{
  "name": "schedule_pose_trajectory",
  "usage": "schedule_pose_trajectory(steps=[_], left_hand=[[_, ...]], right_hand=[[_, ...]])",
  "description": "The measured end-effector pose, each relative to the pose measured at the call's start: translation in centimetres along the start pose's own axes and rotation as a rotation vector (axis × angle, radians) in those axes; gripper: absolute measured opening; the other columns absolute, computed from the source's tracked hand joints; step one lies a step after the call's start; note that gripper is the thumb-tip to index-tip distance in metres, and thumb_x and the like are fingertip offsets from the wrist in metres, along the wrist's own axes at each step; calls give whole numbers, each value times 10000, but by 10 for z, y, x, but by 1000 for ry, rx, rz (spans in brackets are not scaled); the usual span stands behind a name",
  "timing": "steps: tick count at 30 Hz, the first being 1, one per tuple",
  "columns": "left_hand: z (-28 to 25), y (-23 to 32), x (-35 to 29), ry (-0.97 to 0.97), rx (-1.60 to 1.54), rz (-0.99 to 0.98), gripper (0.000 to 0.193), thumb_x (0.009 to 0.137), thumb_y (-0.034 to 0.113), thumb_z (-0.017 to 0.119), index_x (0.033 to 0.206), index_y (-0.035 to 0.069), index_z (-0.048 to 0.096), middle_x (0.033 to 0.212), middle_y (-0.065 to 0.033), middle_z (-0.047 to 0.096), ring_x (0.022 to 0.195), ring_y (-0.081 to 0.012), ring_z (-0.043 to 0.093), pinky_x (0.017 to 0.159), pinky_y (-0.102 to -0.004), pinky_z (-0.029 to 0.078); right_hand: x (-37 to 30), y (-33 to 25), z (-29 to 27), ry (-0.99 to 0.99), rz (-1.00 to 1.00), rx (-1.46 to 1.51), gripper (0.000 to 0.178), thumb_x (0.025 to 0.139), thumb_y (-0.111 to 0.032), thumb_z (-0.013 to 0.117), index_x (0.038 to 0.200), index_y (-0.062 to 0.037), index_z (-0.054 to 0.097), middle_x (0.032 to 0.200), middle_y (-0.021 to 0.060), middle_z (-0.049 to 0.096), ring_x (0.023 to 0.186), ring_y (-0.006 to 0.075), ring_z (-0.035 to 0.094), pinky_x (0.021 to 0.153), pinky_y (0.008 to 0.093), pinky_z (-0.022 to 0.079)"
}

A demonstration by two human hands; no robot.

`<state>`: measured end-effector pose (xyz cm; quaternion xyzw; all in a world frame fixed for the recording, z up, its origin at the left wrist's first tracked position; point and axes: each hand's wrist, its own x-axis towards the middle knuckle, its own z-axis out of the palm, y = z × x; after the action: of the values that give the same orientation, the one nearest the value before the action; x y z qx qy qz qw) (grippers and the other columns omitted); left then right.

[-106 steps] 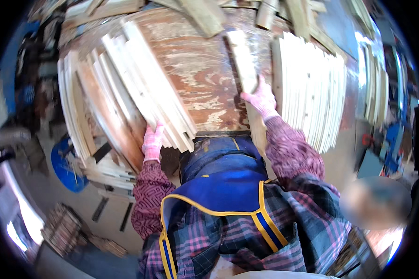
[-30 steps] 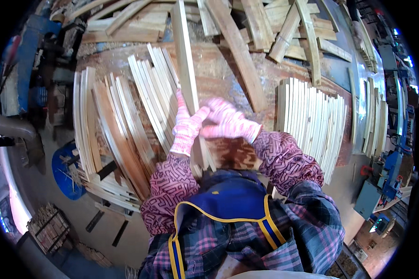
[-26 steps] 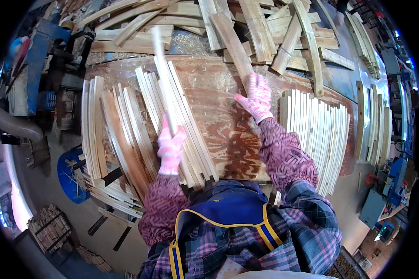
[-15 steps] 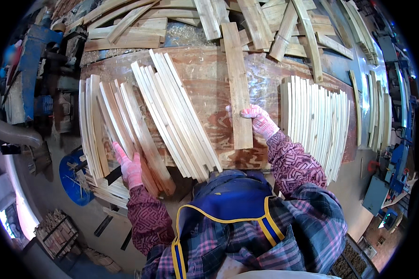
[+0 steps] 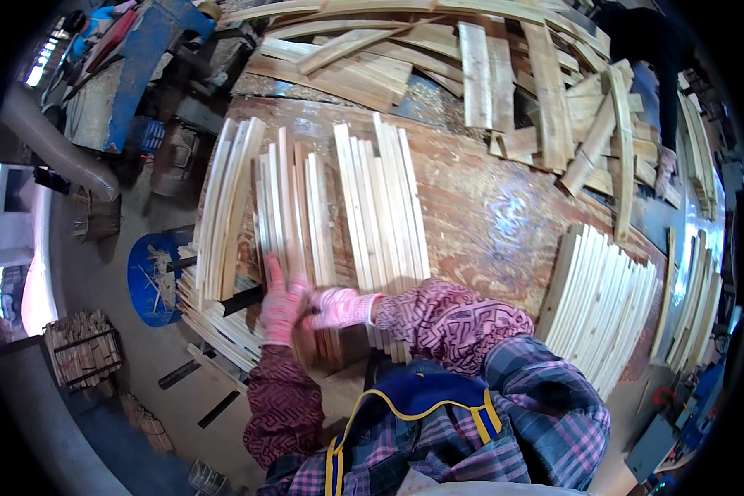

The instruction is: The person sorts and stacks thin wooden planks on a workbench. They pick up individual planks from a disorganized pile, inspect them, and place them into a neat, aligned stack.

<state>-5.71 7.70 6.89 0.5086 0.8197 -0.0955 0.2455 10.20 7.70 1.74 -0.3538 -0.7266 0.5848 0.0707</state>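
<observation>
Both gloved hands meet at the near edge of the tabletop [image 5: 488, 207]. Left hand [image 5: 281, 307] lies flat, fingers together, pressed on the near ends of the slats [image 5: 293, 215]. Right hand [image 5: 336, 307] is closed round the same slat ends, just beside the left. Second slat bunch [image 5: 384, 207] lies to the right; stacked slats [image 5: 608, 306] farther right, scrap boards [image 5: 546, 91] at the back.
</observation>
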Motion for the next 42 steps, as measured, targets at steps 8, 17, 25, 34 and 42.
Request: schedule_pose_trajectory(steps=[8, 17, 25, 34, 42], left_hand=[[16, 1, -8, 82, -199, -56, 988, 894, 275, 678, 1625, 218, 15, 1491, -266, 440, 1255, -442, 547, 1045, -457, 468], [38, -21, 8, 303, -116, 163, 987, 899, 371, 684, 1628, 241, 32, 1252, -328, 590, 1016, -482, 641, 856, -528, 537], [34, -16, 6, 244, -179, 78, 948, 917, 353, 670, 1626, 271, 46, 1365, -271, 544, 1097, -463, 624, 966, -498, 515], [22, -2, 1, 115, -140, -38, 946, 935, 346, 653, 1621, 289, 5, 1529, -221, 443, 1276, -431, 550, 1058, -456, 467], [34, -14, 9, 179, -133, 80, 975, 934, 391, 642, 1614, 306, -52, 1545, -228, 415, 1304, -438, 525, 1045, -468, 472]], right_hand=[[44, 57, -280, 686, 178, -203, 565, 969, -404, 606, 1416, -64, 543, 1399, 197, 580, 1311, 323, 549, 1100, 372, 441], [147, 104, -391, 546, 749, -601, 1152, 683, -527, 841, 1563, -47, 273, 1335, 212, 628, 1224, 349, 621, 1011, 445, 491], [-28, 75, -421, 532, 795, -927, 538, 711, -409, 822, 1103, -55, 726, 1111, 221, 708, 1034, 358, 705, 852, 448, 571], [-293, 123, -94, 644, 462, 1461, 719, 910, -629, 637, 1251, 3, 603, 880, 64, 680, 707, 182, 640, 614, 397, 528], [-255, 161, 25, 398, 1069, 1068, 608, 974, -597, 520, 1093, -22, 677, 847, 195, 718, 825, 344, 713, 746, 446, 584]])
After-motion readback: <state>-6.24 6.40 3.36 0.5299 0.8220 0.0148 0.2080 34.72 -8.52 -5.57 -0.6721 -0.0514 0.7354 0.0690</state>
